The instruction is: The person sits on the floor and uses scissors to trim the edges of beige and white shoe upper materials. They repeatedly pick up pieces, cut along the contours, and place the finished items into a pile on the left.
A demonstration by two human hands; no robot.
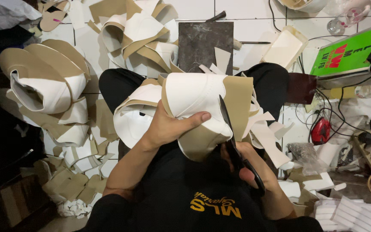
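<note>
My left hand [170,126] grips a curved white-and-tan shoe upper piece [202,96] held over my lap, thumb pressed on its white face. My right hand [247,165] holds black scissors [232,137], their blades pointing up along the right edge of the white face where it meets the tan lining. More cut pieces [136,114] lie across my black-trousered knees, partly hidden by the held piece.
Stacks of white-and-tan uppers [44,81] stand at left and at the back [136,36]. A dark metal slab [202,41] lies ahead. A green-lidded tin [351,53], cables, a red tool [321,131] and white strips [348,212] crowd the right.
</note>
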